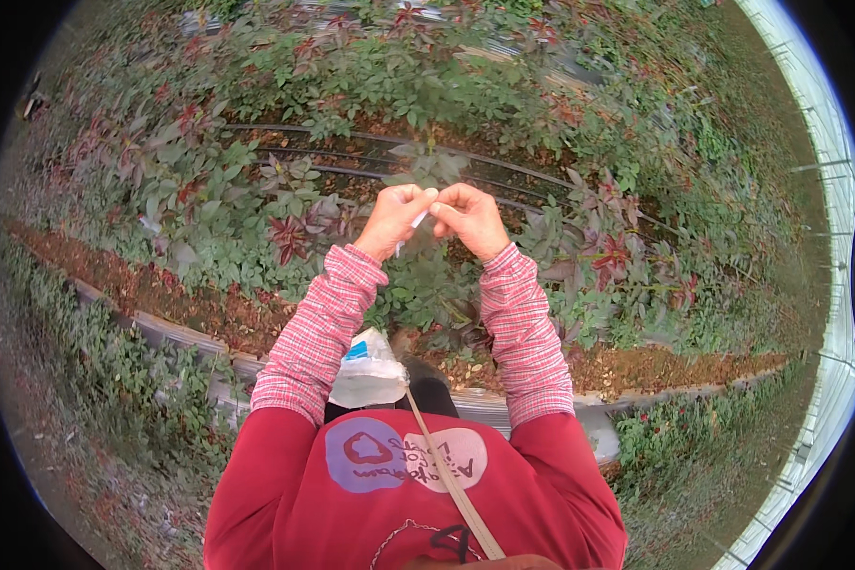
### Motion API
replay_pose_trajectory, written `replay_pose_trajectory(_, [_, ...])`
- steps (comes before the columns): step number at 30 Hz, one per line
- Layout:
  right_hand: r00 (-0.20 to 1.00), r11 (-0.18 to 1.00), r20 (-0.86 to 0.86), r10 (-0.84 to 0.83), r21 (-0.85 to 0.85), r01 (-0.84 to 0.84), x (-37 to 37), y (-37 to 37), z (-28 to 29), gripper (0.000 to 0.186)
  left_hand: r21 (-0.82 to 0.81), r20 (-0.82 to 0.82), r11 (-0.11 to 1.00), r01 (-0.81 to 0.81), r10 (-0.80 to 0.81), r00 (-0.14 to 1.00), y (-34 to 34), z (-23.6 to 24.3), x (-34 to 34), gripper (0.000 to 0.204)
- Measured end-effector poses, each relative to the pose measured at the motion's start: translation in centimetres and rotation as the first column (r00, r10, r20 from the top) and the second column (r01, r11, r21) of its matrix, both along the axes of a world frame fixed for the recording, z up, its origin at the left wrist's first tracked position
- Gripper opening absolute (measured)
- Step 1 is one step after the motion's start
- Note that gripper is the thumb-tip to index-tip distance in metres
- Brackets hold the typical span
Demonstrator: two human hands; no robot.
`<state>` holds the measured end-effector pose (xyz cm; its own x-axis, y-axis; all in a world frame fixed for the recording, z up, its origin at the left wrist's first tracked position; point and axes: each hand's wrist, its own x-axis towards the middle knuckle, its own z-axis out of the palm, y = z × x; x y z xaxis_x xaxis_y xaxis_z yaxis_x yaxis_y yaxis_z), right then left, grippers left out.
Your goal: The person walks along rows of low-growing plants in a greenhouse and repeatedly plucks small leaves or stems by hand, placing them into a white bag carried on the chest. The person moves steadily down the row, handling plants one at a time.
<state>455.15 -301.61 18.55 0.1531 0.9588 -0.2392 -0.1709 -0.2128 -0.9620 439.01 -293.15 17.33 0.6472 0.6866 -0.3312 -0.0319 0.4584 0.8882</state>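
- White and narrow, a small strip [419, 218] lay between both hands, close along the left hand [391, 218]; its upper end was at the meeting fingertips;
- the left hand had thumb and forefinger pinched together upon this strip;
- the right hand [474, 220] bent its fingers toward the left ones; whether it also gripped, I could not tell;
- leafy plants [299, 195] and black hoses [351, 173] were around and beyond the hands.
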Motion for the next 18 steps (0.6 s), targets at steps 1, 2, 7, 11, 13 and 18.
replay_pose_trajectory(1, [1.0,1.0,0.005,0.012,-0.001,-0.012,0.0,0.1,-0.2,0.012,-0.019,-0.009,1.0,0.008,-0.009,1.0,0.2,-0.2,-0.1,0.03])
replay_pose_trajectory(2, [1.0,1.0,-0.003,0.011,-0.008,-0.011,0.2,0.2,-0.3,0.012,-0.004,0.001,1.0,0.019,-0.019,1.0,0.1,-0.3,0.1,0.03])
replay_pose_trajectory(7, [0.982,0.999,-0.185,-0.033,-0.017,0.03,1.7,1.7,-2.1,0.01,-0.108,0.204,0.964,0.244,-0.219,0.954,1.5,-0.9,-0.2,0.024])
replay_pose_trajectory(11, [0.996,0.999,-0.091,-0.019,-0.041,0.015,3.1,3.5,-1.2,0.013,-0.034,0.207,0.966,0.258,-0.246,0.947,3.1,-0.7,0.6,0.018])
replay_pose_trajectory(13, [0.997,0.995,0.016,0.079,-0.06,-0.078,5.0,4.5,-0.8,0.014,0.044,0.107,0.981,0.188,-0.191,0.976,4.1,-0.2,1.4,0.018])
replay_pose_trajectory(18, [0.711,0.977,0.673,0.206,-0.105,-0.185,6.3,8.5,0.6,0.017,0.438,-0.082,0.897,-0.055,0.101,0.992,6.5,-2.4,4.2,0.014])
